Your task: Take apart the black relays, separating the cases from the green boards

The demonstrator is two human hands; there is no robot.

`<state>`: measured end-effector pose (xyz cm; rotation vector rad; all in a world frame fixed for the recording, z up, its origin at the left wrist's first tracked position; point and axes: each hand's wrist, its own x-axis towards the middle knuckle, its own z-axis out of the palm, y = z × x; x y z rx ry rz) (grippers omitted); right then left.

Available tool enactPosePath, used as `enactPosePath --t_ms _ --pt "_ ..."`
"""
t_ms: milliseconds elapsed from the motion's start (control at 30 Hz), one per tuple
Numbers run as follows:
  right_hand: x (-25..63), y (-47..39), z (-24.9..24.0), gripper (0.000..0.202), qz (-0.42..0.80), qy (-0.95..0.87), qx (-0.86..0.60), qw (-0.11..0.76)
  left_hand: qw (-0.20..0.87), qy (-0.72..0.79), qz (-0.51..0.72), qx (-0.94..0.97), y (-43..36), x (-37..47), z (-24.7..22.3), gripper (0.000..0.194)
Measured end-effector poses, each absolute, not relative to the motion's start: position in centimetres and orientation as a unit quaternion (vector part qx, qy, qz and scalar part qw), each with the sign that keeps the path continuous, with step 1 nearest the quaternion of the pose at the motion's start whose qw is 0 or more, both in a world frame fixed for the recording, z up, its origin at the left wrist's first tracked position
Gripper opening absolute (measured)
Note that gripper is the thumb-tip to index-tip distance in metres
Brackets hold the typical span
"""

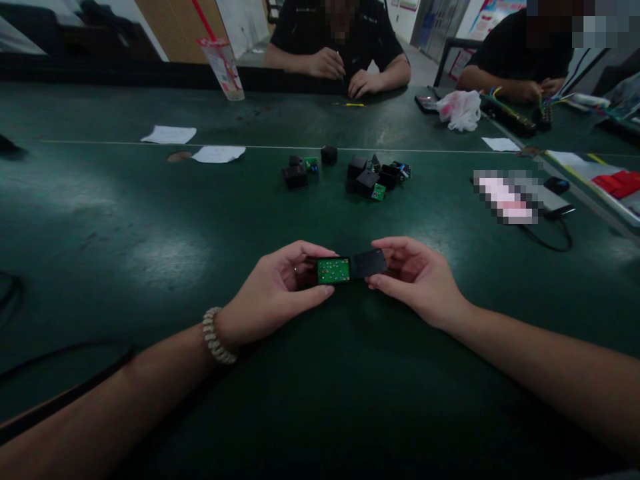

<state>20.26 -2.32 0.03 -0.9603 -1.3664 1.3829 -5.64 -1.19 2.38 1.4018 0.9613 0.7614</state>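
My left hand [273, 283] has its fingers closed around a black case [333, 258] holding a green circuit board [334, 271]; my right hand [423, 279] pinches a black lid [370, 264] just beside it. I'd best grip edges only, fingertips off the board. Between my fingers: one case, one board, one lid. Beyond them: two piles of black parts [295, 177], one loose block [329, 155].

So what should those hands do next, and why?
I think the right hand could bring the flat black piece over the open black case in the left hand, because the green circuit board inside is uncovered and the two black parts are held side by side.
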Motion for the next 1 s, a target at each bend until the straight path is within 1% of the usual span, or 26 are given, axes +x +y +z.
enactPosePath --t_ms 300,533,733,1000 --pt "20.13 -2.34 0.49 0.041 0.554 -0.545 -0.414 0.474 0.601 0.418 0.326 0.598 -1.15 -5.64 2.41 0.043" --pt "20.2 -2.32 -0.02 0.033 0.579 -0.523 -0.404 0.478 0.603 0.419 0.326 0.596 -1.11 -5.54 2.46 0.042" --pt "20.27 -2.3 -0.32 0.033 0.587 -0.515 -0.398 0.481 0.6 0.419 0.325 0.599 -1.1 -5.51 2.47 0.042" --pt "20.19 -2.44 0.38 0.039 0.555 -0.547 -0.41 0.474 0.597 0.424 0.324 0.598 -1.28 -5.52 2.63 0.042"
